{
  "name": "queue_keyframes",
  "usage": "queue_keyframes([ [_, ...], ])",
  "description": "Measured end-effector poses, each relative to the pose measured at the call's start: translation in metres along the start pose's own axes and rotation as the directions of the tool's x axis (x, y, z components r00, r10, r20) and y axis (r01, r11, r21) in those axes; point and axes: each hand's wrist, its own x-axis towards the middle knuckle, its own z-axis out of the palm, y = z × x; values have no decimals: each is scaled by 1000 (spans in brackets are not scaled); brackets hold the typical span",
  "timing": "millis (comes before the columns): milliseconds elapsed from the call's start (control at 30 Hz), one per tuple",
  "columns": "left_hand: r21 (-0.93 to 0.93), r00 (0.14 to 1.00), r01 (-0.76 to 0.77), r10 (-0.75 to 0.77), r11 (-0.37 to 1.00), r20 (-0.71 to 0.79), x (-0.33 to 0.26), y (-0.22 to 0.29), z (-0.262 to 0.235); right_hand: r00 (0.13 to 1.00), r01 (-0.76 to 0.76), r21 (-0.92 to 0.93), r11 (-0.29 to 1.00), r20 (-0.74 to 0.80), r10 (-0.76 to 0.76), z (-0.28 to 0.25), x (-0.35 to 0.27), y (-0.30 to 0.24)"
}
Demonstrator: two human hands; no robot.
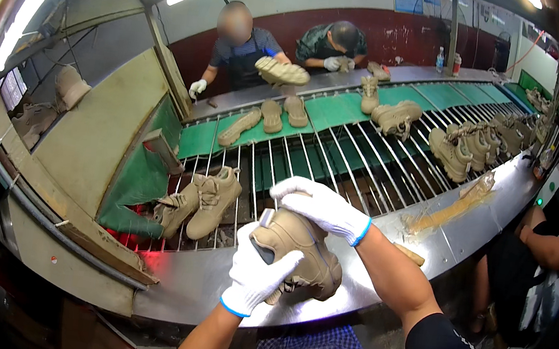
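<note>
A tan lace-up shoe [306,249] is held tilted above the near metal ledge, its ankle opening toward my left. My left hand [257,274], in a white knit glove with a blue cuff, is closed around the collar, thumb over the opening. A small pale tab stands up from the shoe's edge beside those fingers. My right hand [323,208], gloved the same way, is closed over the far upper side of the shoe. Its fingertips bend over a tan edge, and the palm side is hidden. Two tan shoes [214,202] stand on the rack bars to the left.
Metal bars [356,162] run beside a green belt [337,109] carrying loose soles [272,116] and shoes. More shoes [477,144] line the right. Tan residue [449,209] marks the ledge. Opposite, one person [245,48] is near a raised sole; another [334,44] handles a piece.
</note>
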Motion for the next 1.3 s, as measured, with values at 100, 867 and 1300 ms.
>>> queue_keyframes([
  [100, -89, 999, -32, 31, 995, -17, 0, -11, -1, 996, 46, 110, 993, -86, -36, 12, -14, 24],
  [867, 412, 686, -700, 710, 583, 159, -68, 23, -21, 808, 198, -272, 942, -498, -314, 71, -153, 24],
  [1300, 433, 604, -775, 741, 460, 293, -91, 11, 33, 871, -377, -361, 853, -452, 193, 36, -183, 1],
])
